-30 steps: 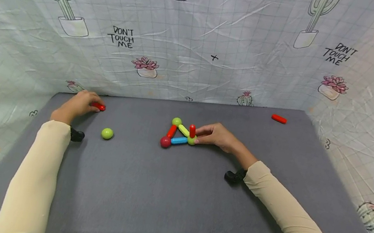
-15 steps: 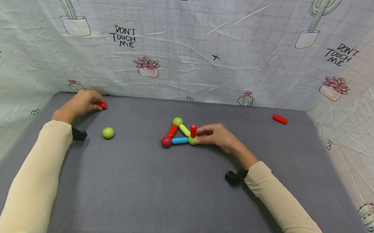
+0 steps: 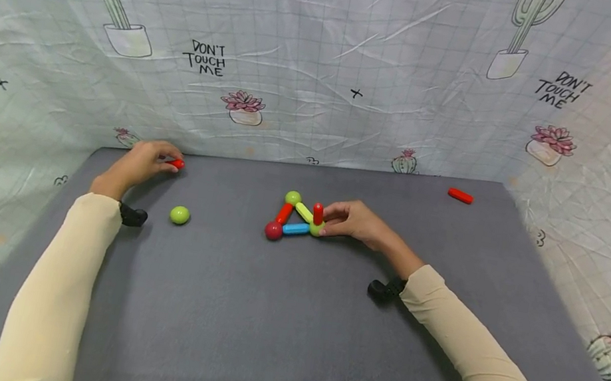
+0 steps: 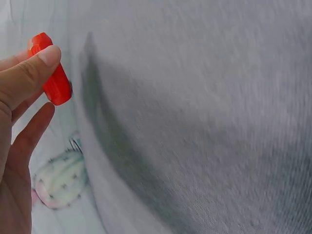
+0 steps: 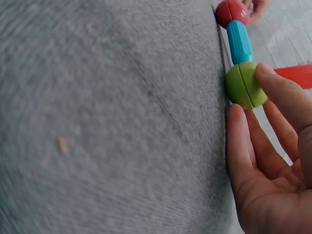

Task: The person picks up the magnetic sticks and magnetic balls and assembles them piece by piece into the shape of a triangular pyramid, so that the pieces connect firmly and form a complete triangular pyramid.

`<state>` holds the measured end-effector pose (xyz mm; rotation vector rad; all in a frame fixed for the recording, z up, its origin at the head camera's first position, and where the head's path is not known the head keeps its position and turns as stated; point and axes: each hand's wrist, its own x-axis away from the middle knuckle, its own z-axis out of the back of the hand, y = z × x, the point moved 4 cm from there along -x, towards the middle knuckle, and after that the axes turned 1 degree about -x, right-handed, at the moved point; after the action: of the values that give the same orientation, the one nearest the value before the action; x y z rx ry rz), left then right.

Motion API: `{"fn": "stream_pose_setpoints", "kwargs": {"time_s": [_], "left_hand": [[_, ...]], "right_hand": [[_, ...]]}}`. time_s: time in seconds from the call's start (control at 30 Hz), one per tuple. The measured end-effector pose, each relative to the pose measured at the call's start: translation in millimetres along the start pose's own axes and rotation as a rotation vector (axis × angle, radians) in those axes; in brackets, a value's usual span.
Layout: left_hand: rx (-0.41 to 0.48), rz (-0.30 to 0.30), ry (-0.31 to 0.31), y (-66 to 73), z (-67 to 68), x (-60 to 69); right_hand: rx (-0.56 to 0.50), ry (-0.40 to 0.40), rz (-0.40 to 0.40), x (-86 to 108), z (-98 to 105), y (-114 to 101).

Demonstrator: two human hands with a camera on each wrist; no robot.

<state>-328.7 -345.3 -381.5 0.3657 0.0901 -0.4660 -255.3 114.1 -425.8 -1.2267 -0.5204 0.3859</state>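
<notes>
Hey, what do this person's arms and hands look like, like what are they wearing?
The left sleeve and right sleeve are long, plain and cream-beige, ending near the wrists. The left hand and right hand wear no gloves. Each wrist has a small black device; its finer details are too small to tell.

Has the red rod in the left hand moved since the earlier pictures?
Yes: against the loose green ball, the red rod in the left hand has moved up and to the right in the head view.
</notes>
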Motion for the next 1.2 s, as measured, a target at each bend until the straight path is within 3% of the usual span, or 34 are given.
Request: {"fn": "stream_pose_setpoints", "kwargs": {"time_s": [0.17,0.3,0.43,0.63,0.77,1.1,1.2], "left_hand": [[0.069,0.026,-0.034,17.7,-0.7,-9.1],[0.12,0.013,-0.051,35.9,-2.7,-15.8],[0.137,-0.063,-0.03,56.4,-6.4,-21.1],[0.156,-0.228,0.039,90.5,-12.7,-26.4],[0.202,-0.292,0.055,111.9,-19.8,-28.5],[0.488,-0.308,0.017,150.3,-45.1,-33.2],[0.535,-0.302,0.022,159.5,-51.4,-34.7]], "right_hand": [[0.051,0.031,0.019,-1.4,-2.0,-0.4],[0.082,0.047,0.026,-3.5,-2.0,1.5],[0.093,0.056,0.036,-3.5,-1.7,1.6],[0.115,0.068,0.043,-4.2,-0.1,1.0],[0.127,0.073,0.051,-6.3,2.7,0.1],[0.129,0.083,0.062,-12.3,9.0,-2.2],[0.136,0.085,0.076,-14.4,7.8,-3.1]]}}
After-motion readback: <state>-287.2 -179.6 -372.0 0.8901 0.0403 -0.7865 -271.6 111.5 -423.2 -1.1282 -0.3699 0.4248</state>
